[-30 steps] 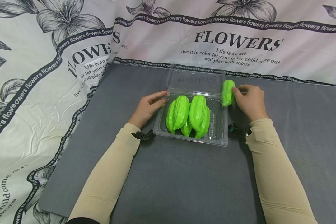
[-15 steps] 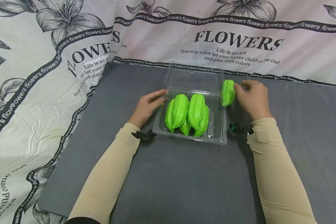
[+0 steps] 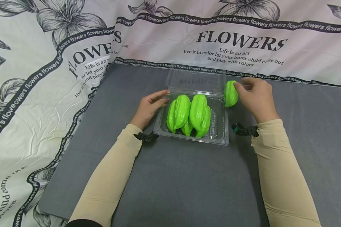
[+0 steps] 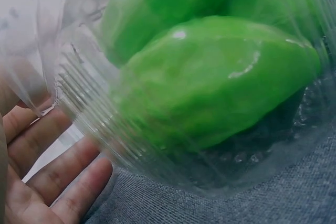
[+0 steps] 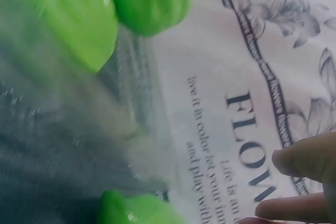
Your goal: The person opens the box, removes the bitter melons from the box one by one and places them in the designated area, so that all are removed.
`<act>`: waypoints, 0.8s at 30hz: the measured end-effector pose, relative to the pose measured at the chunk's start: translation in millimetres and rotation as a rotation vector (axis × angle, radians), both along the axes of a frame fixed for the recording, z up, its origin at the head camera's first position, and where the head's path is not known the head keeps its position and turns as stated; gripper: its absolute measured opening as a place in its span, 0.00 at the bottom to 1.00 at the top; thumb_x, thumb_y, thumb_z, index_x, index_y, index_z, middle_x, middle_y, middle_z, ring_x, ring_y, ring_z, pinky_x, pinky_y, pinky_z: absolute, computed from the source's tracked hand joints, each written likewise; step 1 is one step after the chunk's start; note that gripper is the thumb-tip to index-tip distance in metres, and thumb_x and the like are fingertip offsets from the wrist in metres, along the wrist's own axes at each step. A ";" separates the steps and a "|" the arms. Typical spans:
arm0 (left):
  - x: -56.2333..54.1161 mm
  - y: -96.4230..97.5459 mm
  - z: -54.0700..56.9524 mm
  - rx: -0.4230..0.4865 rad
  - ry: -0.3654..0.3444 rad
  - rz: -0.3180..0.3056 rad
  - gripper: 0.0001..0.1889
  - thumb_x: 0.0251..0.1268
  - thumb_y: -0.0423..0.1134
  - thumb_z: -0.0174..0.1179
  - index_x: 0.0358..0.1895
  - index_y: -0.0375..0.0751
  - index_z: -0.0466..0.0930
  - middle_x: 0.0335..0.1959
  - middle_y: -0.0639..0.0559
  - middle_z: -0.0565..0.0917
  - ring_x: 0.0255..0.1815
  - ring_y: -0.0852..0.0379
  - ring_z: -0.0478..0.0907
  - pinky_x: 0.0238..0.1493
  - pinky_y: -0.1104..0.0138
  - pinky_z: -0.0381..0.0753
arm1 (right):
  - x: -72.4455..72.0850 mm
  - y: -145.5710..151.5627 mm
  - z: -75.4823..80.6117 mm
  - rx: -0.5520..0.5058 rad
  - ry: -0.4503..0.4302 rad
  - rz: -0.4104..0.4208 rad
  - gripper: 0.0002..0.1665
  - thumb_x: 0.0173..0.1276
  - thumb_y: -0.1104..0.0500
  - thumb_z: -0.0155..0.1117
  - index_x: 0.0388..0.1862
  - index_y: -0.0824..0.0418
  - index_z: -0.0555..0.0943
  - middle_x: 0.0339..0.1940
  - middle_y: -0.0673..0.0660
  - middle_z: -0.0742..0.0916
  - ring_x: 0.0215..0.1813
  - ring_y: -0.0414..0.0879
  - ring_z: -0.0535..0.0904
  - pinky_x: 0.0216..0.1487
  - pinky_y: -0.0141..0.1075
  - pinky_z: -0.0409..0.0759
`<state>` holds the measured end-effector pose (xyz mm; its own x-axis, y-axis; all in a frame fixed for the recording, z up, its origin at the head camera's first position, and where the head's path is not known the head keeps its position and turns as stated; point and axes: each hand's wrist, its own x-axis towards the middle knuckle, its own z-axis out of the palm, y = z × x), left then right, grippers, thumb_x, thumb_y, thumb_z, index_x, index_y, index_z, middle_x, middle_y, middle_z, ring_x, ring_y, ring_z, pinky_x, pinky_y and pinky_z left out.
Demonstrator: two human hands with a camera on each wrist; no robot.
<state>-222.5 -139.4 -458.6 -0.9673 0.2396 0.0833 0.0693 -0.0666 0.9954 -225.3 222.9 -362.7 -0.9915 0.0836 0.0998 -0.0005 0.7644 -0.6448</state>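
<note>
A clear plastic clamshell box [image 3: 220, 138] stands with its lid [image 3: 197, 80] folded back, holding several bright green, ridged star fruits [image 3: 198, 112]. At its left rear corner is my left hand [image 3: 148, 108]; in the left wrist view its fingers [image 4: 65, 169] lie extended against the ribbed side wall. One more star fruit [image 3: 231, 94] is outside the box, by its right rear corner. Close beside that fruit hovers my right hand [image 3: 257, 97], thumb tip overlapping its edge in the head view. The right wrist view shows thumb and finger apart, with nothing between them.
The box rests on a grey-covered table [image 3: 184, 183]. Behind it and along the left hangs a white cloth [image 3: 159, 41] printed with flowers and lettering. Black bands with small cameras are on both wrists.
The box with its star fruits has shifted slightly left and backward. My right hand drew a little away from the outside star fruit, then came back toward its top. My left hand barely moved.
</note>
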 end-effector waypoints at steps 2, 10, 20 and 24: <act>-0.6 0.2 0.4 0.002 0.003 -0.001 0.23 0.81 0.32 0.56 0.75 0.36 0.74 0.72 0.42 0.78 0.70 0.44 0.79 0.67 0.56 0.82 | 2.8 -2.6 5.0 0.006 -0.001 0.011 0.38 0.80 0.38 0.55 0.72 0.66 0.79 0.65 0.69 0.85 0.63 0.66 0.83 0.56 0.62 0.84; -0.3 0.3 1.7 -0.002 0.005 -0.003 0.23 0.81 0.32 0.56 0.75 0.36 0.74 0.73 0.42 0.78 0.70 0.43 0.79 0.67 0.55 0.82 | 14.3 -14.7 22.6 0.001 -0.019 0.092 0.37 0.79 0.38 0.57 0.70 0.66 0.80 0.61 0.67 0.87 0.61 0.63 0.84 0.53 0.58 0.83; 0.3 0.4 0.3 0.005 -0.003 -0.003 0.23 0.81 0.32 0.56 0.75 0.36 0.74 0.73 0.42 0.78 0.70 0.44 0.79 0.67 0.55 0.82 | 25.4 -29.7 30.4 0.044 -0.023 0.193 0.35 0.79 0.37 0.59 0.65 0.66 0.83 0.60 0.66 0.87 0.55 0.61 0.86 0.44 0.53 0.83; 0.4 0.3 -0.5 0.006 -0.001 -0.003 0.23 0.81 0.32 0.56 0.75 0.36 0.74 0.73 0.41 0.78 0.70 0.43 0.79 0.67 0.55 0.82 | 28.2 -36.1 31.0 0.040 -0.066 0.217 0.39 0.78 0.36 0.61 0.69 0.67 0.79 0.66 0.67 0.83 0.57 0.61 0.85 0.47 0.56 0.84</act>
<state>-222.1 -139.0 -459.1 -0.9667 0.2419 0.0838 0.0681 -0.0725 0.9950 -197.2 186.8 -331.7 -0.9903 -0.1351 0.0335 -0.1268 0.7759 -0.6180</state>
